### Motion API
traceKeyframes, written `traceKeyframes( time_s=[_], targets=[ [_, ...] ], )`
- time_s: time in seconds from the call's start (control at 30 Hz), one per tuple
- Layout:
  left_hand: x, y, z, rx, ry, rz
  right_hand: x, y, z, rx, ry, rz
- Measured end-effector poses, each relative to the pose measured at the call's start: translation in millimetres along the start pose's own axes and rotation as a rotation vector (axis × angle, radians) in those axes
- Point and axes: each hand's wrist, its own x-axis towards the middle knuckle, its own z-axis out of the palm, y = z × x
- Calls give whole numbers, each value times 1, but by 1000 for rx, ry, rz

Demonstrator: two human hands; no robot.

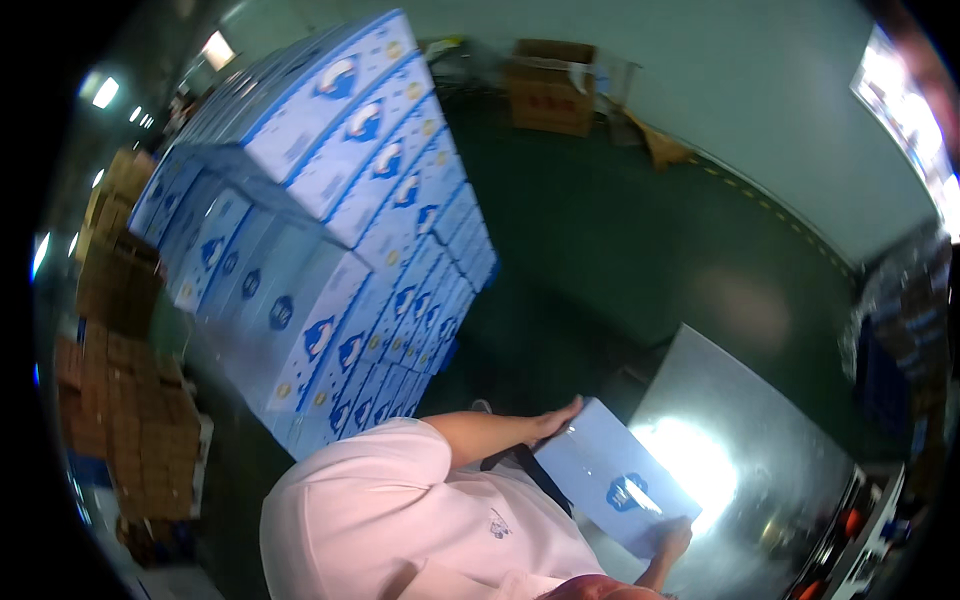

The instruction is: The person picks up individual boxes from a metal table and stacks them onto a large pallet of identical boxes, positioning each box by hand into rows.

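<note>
A light blue carton (600, 470) with a dark blue emblem lies between my two hands, in front of my body. My left hand (555, 422) grips its far left end, the arm reaching out from the pale sleeve. At the opposite end, my right hand (672, 541) is closed around the carton's edge. Beside the carton is a shiny metal table (735, 400), its top bright with glare; whether the carton touches it I cannot tell.
To my left rises a tall stack of blue and white printed cartons (375, 235). Brown cartons (140, 425) are piled farther left. An open brown box (552, 95) stands by the far wall. Machine parts with red knobs (852, 523) edge the table's right end.
</note>
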Motion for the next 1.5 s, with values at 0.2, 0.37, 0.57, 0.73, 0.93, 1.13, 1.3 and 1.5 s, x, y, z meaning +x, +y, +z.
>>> traceKeyframes(
  time_s=[0.2, 0.37, 0.57, 0.73, 0.93, 1.13, 1.3, 1.5],
  targets=[
    [12, -46, -23, 506, 296, 239, -1, -81, -12, 265, -370, 337],
    [-106, 14, -27, 675, 560, 290, -55, -145, 46, 378, -331, 212],
    [-317, 60, -57, 668, 899, 647, -175, -247, 136, 515, -547, 39],
    [-521, 23, -64, 99, 998, 1114, -317, -368, 172, 764, -1030, -284],
    [-674, -84, -107, -296, 1438, 1651, -541, -541, 170, 789, -1409, -1510],
    [-749, -89, -251, -585, 2031, 1355, -669, -540, 169, 644, -1343, -2056],
    [-721, -104, -348, -136, 2107, 879, -630, -449, 232, 186, -1293, -2044],
    [-719, -85, -414, 115, 2408, 959, -488, -327, 254, -223, -1062, -1543]
  ],
)
